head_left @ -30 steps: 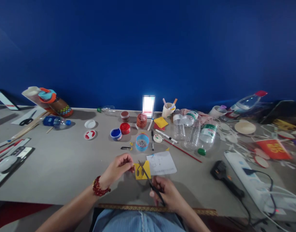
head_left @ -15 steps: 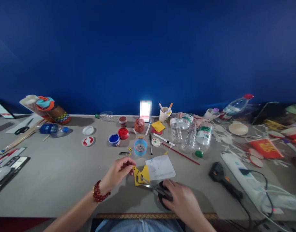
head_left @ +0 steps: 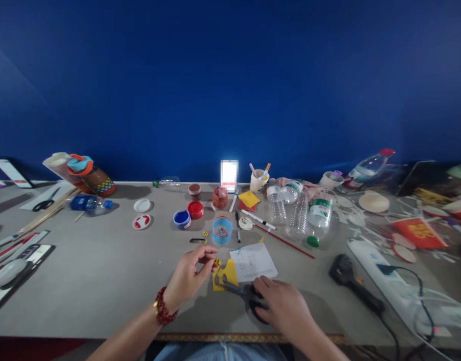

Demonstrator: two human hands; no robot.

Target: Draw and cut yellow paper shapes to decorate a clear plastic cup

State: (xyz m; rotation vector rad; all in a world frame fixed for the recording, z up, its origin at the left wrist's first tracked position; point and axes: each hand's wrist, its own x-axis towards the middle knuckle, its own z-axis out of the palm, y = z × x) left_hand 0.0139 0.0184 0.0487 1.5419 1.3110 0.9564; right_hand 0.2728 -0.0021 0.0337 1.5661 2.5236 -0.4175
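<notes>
My left hand (head_left: 193, 271) pinches a small yellow paper cut-out with black marks (head_left: 217, 262) between thumb and fingertips. Just under it on the table lies a yellow paper sheet with pieces cut away (head_left: 231, 271). My right hand (head_left: 281, 303) is at the black handles of a pair of scissors (head_left: 249, 296), with the fingers curled about them. The blades point left and lie over the lower part of the yellow sheet. Beside that sheet rests a white paper with faint drawings (head_left: 256, 261).
Beyond my hands stand a blue-rimmed cup (head_left: 222, 230), a blue paint jar (head_left: 182, 219) and a red paint jar (head_left: 195, 210). Plastic bottles (head_left: 318, 220) lie to the right, near a black handheld device (head_left: 354, 283) and a white power strip (head_left: 377, 276). A red brush (head_left: 286, 241) lies slanted.
My left hand has lifted the small yellow cut-out slightly off the sheet. The scissors' blades have swung a little and lie lower over the sheet. The whole view has shifted slightly.
</notes>
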